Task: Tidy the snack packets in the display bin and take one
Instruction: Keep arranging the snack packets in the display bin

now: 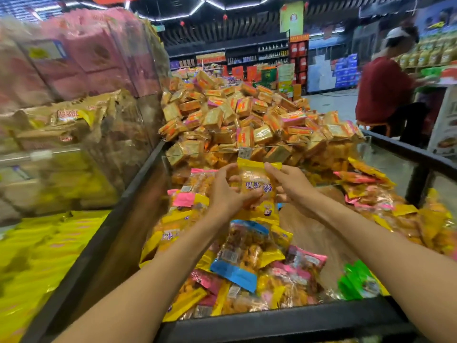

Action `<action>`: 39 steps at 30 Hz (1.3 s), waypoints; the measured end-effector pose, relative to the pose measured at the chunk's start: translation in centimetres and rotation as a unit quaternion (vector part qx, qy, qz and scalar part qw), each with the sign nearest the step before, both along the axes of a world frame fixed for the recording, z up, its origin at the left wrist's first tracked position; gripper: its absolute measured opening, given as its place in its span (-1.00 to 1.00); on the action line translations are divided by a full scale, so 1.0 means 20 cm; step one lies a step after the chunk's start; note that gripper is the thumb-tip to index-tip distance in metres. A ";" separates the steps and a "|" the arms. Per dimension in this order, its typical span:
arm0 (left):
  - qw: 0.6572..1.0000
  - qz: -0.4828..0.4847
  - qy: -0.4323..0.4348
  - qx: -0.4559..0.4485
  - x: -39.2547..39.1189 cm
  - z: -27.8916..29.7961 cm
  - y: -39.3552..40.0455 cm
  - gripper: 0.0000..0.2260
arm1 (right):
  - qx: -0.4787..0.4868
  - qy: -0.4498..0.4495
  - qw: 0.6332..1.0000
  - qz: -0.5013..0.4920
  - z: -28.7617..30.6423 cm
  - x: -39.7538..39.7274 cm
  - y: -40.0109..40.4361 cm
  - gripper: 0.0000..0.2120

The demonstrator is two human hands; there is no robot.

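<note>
- Head view: both hands, left hand point(226, 191) and right hand point(293, 186), clamp one yellow packet point(256, 186) at the centre, above the display bin point(284, 320).
- Slick film may slip from the fingers.
- Loose packets point(237, 256) at six o'clock could slide if nudged.

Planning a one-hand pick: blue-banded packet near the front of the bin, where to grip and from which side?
Grip the blue packet at its near blue seal band, coming from above and the front rail. The band is flat, faces up and lies clear on top of the pile. Its far end tucks under the yellow packet held by the left hand and right hand.
</note>
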State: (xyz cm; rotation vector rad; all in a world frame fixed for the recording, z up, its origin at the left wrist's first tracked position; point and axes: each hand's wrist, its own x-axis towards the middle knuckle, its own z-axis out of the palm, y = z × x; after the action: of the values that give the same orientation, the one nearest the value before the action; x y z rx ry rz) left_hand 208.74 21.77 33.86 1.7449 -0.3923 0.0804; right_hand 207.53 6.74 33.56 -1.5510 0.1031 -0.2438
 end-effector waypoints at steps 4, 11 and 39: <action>0.999 -0.006 -0.033 0.021 0.00 -0.01 0.01 -0.25 | -0.012 -0.013 0.999 -0.035 -0.02 0.01 0.01 -0.71; 0.999 -0.020 -0.028 0.025 0.01 0.05 0.04 -0.48 | 0.008 -0.030 0.999 -0.042 0.01 -0.01 0.00 -0.86; 0.993 0.053 -0.036 -0.095 0.10 0.07 0.11 -0.61 | 0.030 0.010 0.989 0.144 0.03 -0.03 0.03 -0.63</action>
State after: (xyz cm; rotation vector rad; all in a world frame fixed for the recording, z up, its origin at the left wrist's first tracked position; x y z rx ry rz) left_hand 210.82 24.04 35.20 1.5765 -0.3341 0.2499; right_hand 206.97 7.43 34.17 -1.4870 -0.0967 0.0029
